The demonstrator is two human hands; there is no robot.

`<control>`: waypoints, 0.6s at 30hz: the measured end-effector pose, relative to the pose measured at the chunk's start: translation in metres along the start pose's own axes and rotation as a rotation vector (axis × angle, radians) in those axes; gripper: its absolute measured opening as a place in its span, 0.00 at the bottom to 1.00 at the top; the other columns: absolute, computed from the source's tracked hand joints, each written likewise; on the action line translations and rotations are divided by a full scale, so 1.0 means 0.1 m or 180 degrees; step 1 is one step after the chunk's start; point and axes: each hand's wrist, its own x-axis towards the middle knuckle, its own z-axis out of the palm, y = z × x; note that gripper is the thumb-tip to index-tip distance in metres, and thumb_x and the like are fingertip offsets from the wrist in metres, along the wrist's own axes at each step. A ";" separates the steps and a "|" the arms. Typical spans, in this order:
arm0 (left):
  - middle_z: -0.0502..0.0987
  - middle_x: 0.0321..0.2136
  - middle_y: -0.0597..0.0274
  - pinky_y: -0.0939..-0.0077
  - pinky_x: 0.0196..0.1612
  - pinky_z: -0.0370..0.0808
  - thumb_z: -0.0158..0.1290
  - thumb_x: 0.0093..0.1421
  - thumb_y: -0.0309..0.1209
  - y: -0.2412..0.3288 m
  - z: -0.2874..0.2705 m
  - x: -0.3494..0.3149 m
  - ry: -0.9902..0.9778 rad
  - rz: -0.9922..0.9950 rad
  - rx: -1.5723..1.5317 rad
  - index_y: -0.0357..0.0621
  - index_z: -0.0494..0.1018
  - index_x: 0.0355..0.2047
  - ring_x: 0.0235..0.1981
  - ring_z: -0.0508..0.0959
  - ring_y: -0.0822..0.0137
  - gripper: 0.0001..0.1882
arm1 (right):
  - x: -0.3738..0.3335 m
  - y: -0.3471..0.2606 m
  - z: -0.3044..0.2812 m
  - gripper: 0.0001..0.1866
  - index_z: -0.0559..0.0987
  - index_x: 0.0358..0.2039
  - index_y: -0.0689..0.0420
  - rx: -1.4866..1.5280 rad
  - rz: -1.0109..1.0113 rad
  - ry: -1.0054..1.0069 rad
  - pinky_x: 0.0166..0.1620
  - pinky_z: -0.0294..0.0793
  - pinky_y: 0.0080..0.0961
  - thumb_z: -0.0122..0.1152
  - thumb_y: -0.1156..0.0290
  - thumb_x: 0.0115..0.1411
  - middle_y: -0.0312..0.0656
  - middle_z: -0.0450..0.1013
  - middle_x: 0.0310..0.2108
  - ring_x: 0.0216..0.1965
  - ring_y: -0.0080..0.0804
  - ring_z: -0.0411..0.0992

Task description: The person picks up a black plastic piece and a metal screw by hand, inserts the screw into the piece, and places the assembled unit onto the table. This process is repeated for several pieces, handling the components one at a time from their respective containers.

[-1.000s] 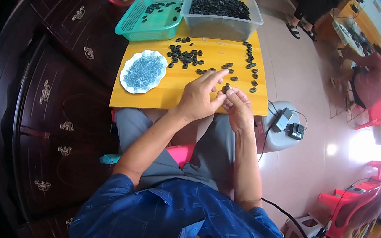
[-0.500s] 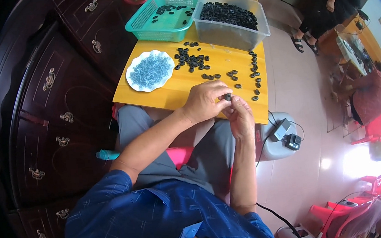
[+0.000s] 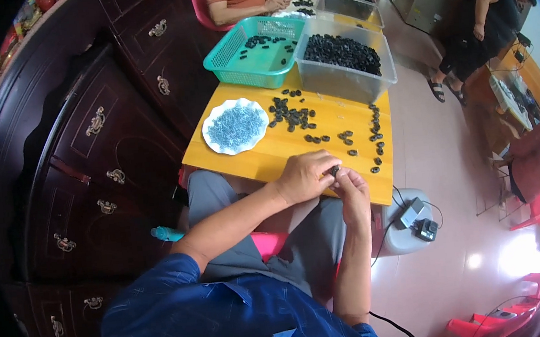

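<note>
Over the table's near edge, my left hand point(image 3: 306, 176) pinches a small black ring-like part point(image 3: 334, 170) between thumb and fingers. My right hand point(image 3: 354, 194) meets it from the right, its fingertips closed on the same part. Whether a thin pin is also between the fingers is too small to tell. Just beyond my hands, several loose black parts point(image 3: 316, 138) lie on the yellow table point(image 3: 244, 166), with a larger cluster point(image 3: 291, 114) behind them and a row point(image 3: 377, 137) along the right side. To the left stands a white scalloped plate point(image 3: 210, 143) of small clear bluish pieces.
A green basket point(image 3: 221, 68) holding some black parts and a clear plastic bin point(image 3: 340, 87) full of them stand at the table's far end. A co-worker point(image 3: 234, 0) sits beyond. Dark drawers point(image 3: 87, 160) flank the left; a grey container point(image 3: 406, 236) stands right.
The view has shifted, so the table and my hands appear lower and farther right. Both hands stay together on the small black part, which looks slightly turned.
</note>
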 end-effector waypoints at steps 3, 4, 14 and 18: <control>0.79 0.37 0.56 0.62 0.41 0.77 0.59 0.52 0.30 0.02 -0.08 -0.06 -0.0295 -0.0055 0.0057 0.43 0.76 0.43 0.39 0.80 0.55 0.17 | -0.01 0.03 0.02 0.09 0.78 0.39 0.63 -0.0405 -0.0119 -0.0107 0.42 0.71 0.18 0.54 0.71 0.68 0.33 0.75 0.31 0.34 0.18 0.71; 0.78 0.38 0.57 0.61 0.41 0.77 0.60 0.53 0.33 0.03 -0.12 -0.07 -0.0432 -0.0079 0.0047 0.44 0.75 0.43 0.40 0.79 0.56 0.17 | -0.01 0.05 0.00 0.09 0.78 0.39 0.63 -0.0391 -0.0142 -0.0127 0.42 0.71 0.18 0.54 0.71 0.68 0.33 0.75 0.31 0.34 0.18 0.71; 0.82 0.24 0.61 0.75 0.30 0.76 0.58 0.53 0.29 -0.47 -0.57 -0.12 -0.1773 -0.1079 -0.0826 0.41 0.78 0.30 0.26 0.81 0.73 0.06 | -0.07 0.16 0.10 0.12 0.74 0.47 0.65 -0.0999 0.0219 -0.0861 0.43 0.74 0.20 0.55 0.71 0.68 0.41 0.79 0.33 0.36 0.24 0.75; 0.81 0.23 0.58 0.70 0.31 0.76 0.57 0.52 0.31 -1.05 -0.98 0.32 -0.1418 -0.1215 0.0687 0.43 0.79 0.28 0.26 0.80 0.67 0.06 | -0.05 0.18 -0.04 0.14 0.73 0.50 0.65 -0.1420 0.0176 -0.0753 0.44 0.74 0.21 0.55 0.72 0.67 0.43 0.79 0.35 0.37 0.25 0.76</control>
